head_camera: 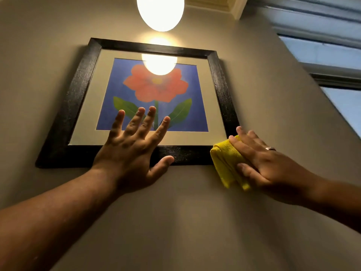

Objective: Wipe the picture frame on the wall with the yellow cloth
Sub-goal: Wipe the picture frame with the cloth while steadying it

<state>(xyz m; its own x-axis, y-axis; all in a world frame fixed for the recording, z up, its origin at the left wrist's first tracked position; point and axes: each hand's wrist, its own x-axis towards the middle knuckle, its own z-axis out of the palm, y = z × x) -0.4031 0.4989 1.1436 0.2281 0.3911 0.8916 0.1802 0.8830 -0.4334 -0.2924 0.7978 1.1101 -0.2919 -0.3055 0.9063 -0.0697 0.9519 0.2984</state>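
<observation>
A black picture frame [64, 122] hangs on the beige wall, holding a red flower print on blue behind glass. My left hand [134, 151] lies flat with fingers spread over the lower glass and bottom rail, thumb under the rail. My right hand [261, 163] presses a folded yellow cloth [226, 161] against the frame's bottom right corner, which the cloth and fingers hide. A ring shows on one finger of that hand.
A glowing oval lamp [160, 10] hangs above the frame and reflects in the glass. A window with dark trim [336, 79] is on the right wall. Bare wall [175, 222] stretches below the frame.
</observation>
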